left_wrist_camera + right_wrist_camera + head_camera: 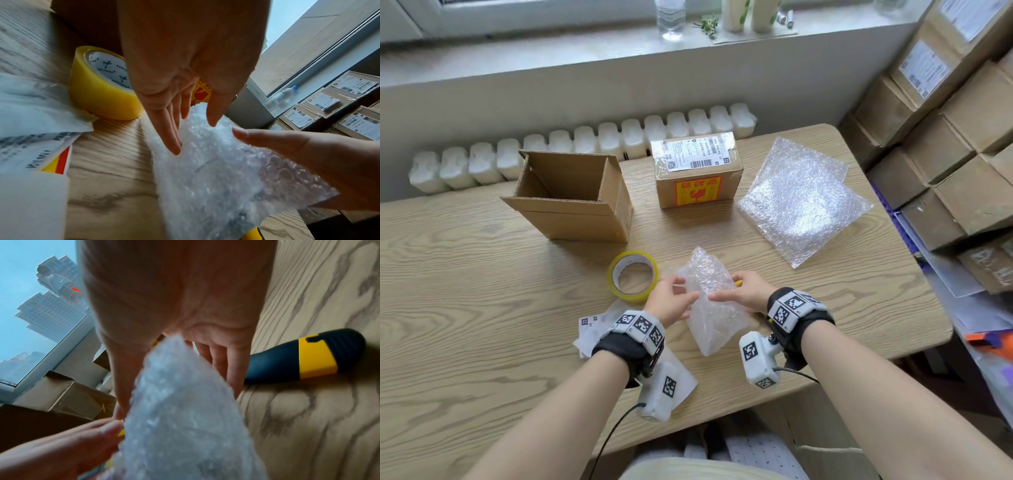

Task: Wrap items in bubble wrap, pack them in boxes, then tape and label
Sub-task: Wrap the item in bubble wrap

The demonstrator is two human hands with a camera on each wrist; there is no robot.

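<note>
Left fingers: the left hand (669,301) reached in with fingers (170,134) straight and thumb apart, their tips touching the bubble-wrap bundle (710,301) from its left side; nothing was gripped.
Right fingers: the right hand (744,291) lay across the bundle's right flank, fingers (224,363) nearly straight behind the wrap and thumb in front; whether they truly pinched it could not be told.
Bundle position: between the two hands, on the table (482,274) near its front edge.
Long axis: running away from the person, far end raised.
Nearer hand: both equally close, one per flank.
Outward: tape roll (632,277) just left; open box (571,195) beyond it; utility knife (304,356) just right of the right hand.
Judgement: folding the loose far end looked next.
</note>
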